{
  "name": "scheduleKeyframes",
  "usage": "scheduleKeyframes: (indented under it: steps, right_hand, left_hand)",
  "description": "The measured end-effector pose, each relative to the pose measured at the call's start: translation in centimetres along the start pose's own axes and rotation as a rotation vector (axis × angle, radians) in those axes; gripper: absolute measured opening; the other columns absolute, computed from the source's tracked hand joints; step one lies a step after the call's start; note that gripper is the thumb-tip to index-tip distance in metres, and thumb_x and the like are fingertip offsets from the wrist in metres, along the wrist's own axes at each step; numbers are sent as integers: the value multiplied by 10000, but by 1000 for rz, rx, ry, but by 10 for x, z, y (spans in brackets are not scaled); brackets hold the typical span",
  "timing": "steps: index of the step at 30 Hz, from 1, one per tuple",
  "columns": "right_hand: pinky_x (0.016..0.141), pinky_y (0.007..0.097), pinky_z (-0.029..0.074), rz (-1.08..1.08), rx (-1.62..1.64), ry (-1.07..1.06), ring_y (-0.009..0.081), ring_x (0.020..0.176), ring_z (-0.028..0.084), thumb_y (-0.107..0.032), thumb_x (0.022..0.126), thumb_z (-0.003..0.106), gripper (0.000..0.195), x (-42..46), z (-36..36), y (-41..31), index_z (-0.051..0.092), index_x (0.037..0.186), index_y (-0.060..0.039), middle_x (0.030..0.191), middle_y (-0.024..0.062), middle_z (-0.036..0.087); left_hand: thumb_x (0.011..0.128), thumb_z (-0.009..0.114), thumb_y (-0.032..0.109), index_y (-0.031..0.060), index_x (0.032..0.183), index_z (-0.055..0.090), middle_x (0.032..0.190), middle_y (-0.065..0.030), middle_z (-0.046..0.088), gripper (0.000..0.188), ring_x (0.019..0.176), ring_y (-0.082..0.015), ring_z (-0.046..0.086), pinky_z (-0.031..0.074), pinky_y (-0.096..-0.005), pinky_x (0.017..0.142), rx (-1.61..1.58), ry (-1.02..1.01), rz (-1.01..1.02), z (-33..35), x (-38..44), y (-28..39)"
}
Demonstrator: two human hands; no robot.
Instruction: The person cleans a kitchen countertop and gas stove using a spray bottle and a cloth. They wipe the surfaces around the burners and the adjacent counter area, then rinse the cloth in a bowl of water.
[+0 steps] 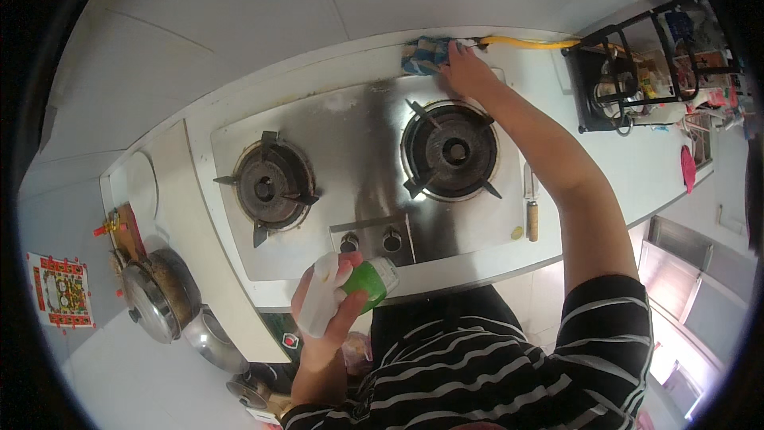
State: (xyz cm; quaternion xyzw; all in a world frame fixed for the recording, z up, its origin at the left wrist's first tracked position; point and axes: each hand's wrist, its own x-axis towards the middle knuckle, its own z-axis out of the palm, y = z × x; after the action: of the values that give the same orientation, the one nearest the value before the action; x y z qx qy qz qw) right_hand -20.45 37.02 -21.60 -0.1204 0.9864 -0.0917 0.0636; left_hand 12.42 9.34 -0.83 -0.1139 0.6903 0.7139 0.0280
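Note:
My left hand point(328, 304) grips a green spray bottle point(369, 286) with a white spray head, held over the front edge of the counter. Across the cooktop, my right hand point(468, 71) presses on a blue and tan checked cloth point(425, 55) at the back edge, near the wall. Between my hands lies the stainless steel gas cooktop point(358, 161), with a left burner point(265, 187) and a right burner point(456, 151). Two control knobs sit at its front. Pale stains mark its back part.
A knife with a wooden handle point(532, 221) lies right of the cooktop, under my right forearm's side. A yellow gas hose point(528, 43) runs along the wall to a black metal rack point(576, 92). Lidded pots point(149, 301) stand at the left. A pink cloth point(687, 168) hangs at the far right.

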Motion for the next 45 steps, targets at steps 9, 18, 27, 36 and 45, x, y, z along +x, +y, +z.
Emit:
scheduleKeyframes:
  steps: [9, 18, 27, 36, 45]
  right_hand:
    - [1006, 495, 395, -198, -117, -256, 425, 1238, 427, -201, 875, 464, 508, 32, 28, -150, 449, 1324, 34, 1341, 294, 434]
    - [931, 446, 467, -424, 89, -145, 347, 1138, 552, -131, 822, 557, 345, 42, 40, -249, 623, 1161, -116, 1184, 179, 594]
    - [1017, 419, 438, -646, 89, -128, 351, 1277, 449, -136, 831, 591, 369, -11, -1, -188, 592, 1198, -102, 1351, 177, 489]
    - [1076, 412, 391, -783, -23, 16, 314, 1360, 355, -67, 830, 562, 496, 15, 53, -254, 519, 1320, -133, 1464, 127, 385]
    - [887, 445, 496, -464, -146, -288, 342, 1048, 600, -85, 841, 538, 478, 32, 16, -138, 529, 1312, -166, 1167, 161, 618]
  left_hand:
    - [771, 716, 69, -20, 1152, 541, 1140, -184, 586, 429, 1061, -291, 578, 456, -418, 953, -54, 132, 33, -26, -12, -5]
    - [719, 663, -63, -34, 1138, 559, 1125, -198, 626, 433, 1018, -251, 611, 475, -352, 894, -39, 250, 16, -43, -34, -7]
    - [719, 694, -45, -37, 1140, 565, 1113, -186, 634, 440, 1011, -268, 623, 472, -352, 900, -6, 222, 84, -59, -46, -17]
    - [735, 711, -4, -25, 1144, 578, 1094, -164, 658, 431, 994, -247, 632, 474, -334, 888, 86, 249, 61, -63, -43, -8]
    - [749, 729, 31, -2, 1150, 590, 1092, -132, 667, 425, 974, -228, 634, 480, -322, 862, 10, 211, 119, -64, -45, -26]
